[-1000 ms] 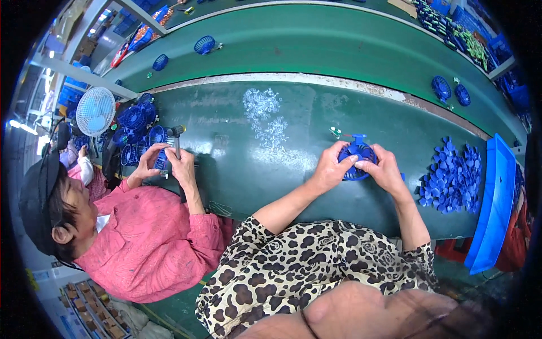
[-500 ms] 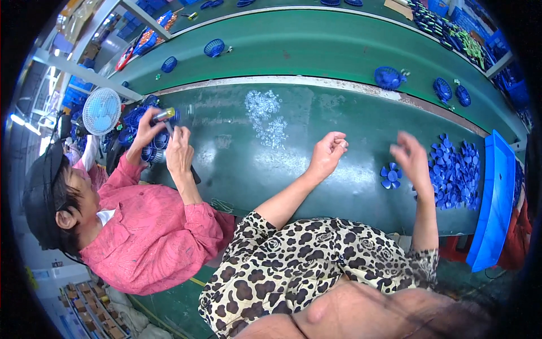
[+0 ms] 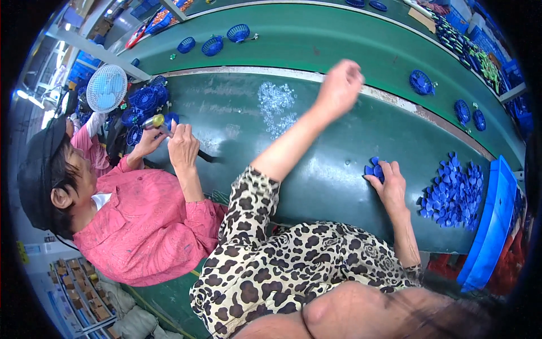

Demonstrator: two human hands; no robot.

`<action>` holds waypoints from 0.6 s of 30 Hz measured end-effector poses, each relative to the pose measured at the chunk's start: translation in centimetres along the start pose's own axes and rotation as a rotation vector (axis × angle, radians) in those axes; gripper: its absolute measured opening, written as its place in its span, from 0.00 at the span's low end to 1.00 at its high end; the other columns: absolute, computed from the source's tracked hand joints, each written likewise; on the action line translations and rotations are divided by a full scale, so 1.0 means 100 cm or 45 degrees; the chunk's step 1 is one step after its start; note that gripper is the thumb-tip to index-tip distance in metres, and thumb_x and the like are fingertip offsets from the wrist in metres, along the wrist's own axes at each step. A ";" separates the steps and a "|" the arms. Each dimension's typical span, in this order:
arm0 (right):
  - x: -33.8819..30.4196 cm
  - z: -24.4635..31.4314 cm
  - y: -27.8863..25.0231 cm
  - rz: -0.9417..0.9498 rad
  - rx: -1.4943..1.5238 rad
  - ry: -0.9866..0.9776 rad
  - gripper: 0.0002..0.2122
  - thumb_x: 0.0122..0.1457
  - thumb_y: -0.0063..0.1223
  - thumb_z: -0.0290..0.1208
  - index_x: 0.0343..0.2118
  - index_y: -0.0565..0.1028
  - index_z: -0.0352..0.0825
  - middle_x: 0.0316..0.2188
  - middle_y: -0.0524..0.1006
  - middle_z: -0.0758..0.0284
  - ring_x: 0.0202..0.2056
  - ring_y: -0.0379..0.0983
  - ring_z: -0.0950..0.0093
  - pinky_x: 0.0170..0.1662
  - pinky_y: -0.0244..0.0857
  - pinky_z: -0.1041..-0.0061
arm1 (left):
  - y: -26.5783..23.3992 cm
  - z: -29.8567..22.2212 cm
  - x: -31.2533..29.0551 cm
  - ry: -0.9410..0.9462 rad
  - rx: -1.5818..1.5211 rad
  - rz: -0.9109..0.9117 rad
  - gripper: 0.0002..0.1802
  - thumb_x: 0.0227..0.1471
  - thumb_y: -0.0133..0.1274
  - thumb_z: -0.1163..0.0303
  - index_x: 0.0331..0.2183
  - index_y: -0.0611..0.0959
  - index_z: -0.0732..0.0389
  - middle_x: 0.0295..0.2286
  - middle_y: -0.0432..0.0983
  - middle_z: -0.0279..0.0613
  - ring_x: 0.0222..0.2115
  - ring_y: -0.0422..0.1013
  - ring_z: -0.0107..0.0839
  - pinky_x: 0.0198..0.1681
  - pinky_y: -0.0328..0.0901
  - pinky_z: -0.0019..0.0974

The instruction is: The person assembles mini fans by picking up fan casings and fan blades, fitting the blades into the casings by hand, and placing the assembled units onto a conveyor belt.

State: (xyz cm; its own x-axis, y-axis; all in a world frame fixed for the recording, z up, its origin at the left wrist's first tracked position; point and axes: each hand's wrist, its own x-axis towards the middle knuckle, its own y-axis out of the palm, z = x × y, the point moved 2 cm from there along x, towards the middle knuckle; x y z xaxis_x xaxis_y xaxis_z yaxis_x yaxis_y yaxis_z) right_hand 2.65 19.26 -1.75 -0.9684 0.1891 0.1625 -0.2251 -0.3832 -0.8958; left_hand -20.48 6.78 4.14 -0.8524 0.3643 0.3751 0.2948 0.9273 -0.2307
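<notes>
My right hand [image 3: 390,186] is closed on a blue plastic fan blade [image 3: 372,169] at the table's right half, thumb and fingers at its edges. My left hand [image 3: 340,87] is up near the rail between table and belt, its fingers curled. What those fingers hold, if anything, cannot be made out. To the right of my right hand lies a heap of blue fan blades [image 3: 451,192]. Small clear plastic pieces [image 3: 276,104] are scattered left of my left forearm. One tiny piece [image 3: 347,162] sits alone on the table, left of the held blade.
Beyond the rail [image 3: 389,97] runs a green belt [image 3: 316,42] carrying several blue baskets [image 3: 238,33]. A blue tray [image 3: 490,226] stands along the right end. At left, a co-worker in a pink shirt [image 3: 147,226] holds a yellow-handled tool [image 3: 154,121], beside piled blue baskets [image 3: 144,99].
My left hand has moved up and away toward the belt. My right hand has come down and left onto the single fan blade, which has shifted slightly. Baskets on the belt appear further right.
</notes>
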 end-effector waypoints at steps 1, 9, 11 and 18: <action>0.000 -0.003 0.008 -0.115 -0.001 -0.034 0.21 0.44 0.64 0.39 0.39 0.73 0.34 0.30 0.70 0.60 0.29 0.71 0.59 0.29 0.66 0.64 | -0.011 0.020 0.027 0.060 0.131 -0.112 0.17 0.46 0.54 0.68 0.38 0.76 0.67 0.30 0.77 0.48 0.30 0.74 0.33 0.35 0.68 0.34; -0.007 -0.019 0.020 -0.376 0.057 -0.122 0.22 0.40 0.67 0.36 0.39 0.73 0.34 0.27 0.70 0.61 0.26 0.70 0.62 0.26 0.66 0.69 | -0.129 0.161 0.156 -0.060 1.321 -0.481 0.24 0.42 0.56 0.67 0.42 0.72 0.68 0.40 0.69 0.56 0.42 0.66 0.52 0.44 0.64 0.49; -0.007 -0.022 0.025 -0.352 0.088 -0.111 0.22 0.40 0.67 0.36 0.39 0.74 0.33 0.27 0.70 0.61 0.25 0.70 0.63 0.26 0.66 0.69 | -0.166 0.187 0.163 -0.092 1.480 -0.584 0.18 0.43 0.52 0.70 0.38 0.72 0.68 0.38 0.69 0.52 0.41 0.66 0.49 0.42 0.64 0.48; -0.011 -0.017 0.017 -0.292 0.123 -0.010 0.21 0.40 0.67 0.33 0.38 0.74 0.32 0.26 0.70 0.61 0.26 0.70 0.63 0.26 0.66 0.69 | -0.174 0.196 0.159 -0.301 1.688 -0.240 0.09 0.43 0.53 0.65 0.27 0.83 0.57 0.36 0.76 0.44 0.43 0.67 0.44 0.41 0.63 0.49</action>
State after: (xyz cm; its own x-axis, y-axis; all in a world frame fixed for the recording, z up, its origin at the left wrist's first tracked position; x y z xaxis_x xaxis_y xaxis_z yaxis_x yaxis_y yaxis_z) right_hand 3.54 19.92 -4.21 -0.8917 0.2738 0.3604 -0.4476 -0.4158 -0.7916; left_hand -47.63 -5.29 -3.47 -0.9257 0.0945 0.3663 -0.3529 0.1331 -0.9262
